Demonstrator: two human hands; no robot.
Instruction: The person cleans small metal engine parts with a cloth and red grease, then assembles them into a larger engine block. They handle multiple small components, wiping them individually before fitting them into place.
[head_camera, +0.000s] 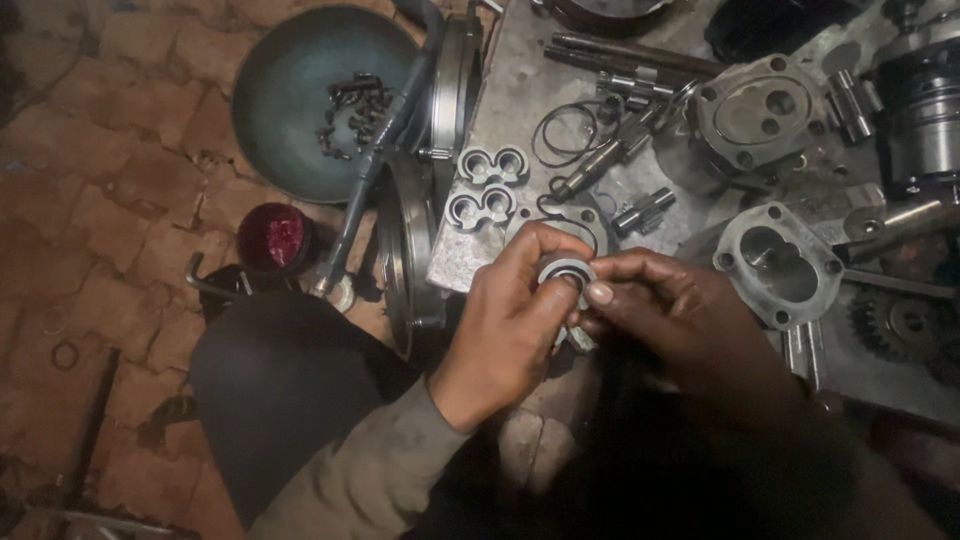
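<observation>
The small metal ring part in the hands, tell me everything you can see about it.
The ring part is a small, round piece of grey metal with a pale, shiny rim and a dark hollow centre. It is held up above the metal work plate, its open face turned toward the camera. The left hand pinches it from the left side and the right hand from the right, with a thumb pressed against its lower right edge. Fingers hide its lower part, so its depth cannot be told.

No packages, labels, signs or screens show here, only bare metal parts and tools on the brick floor.
</observation>
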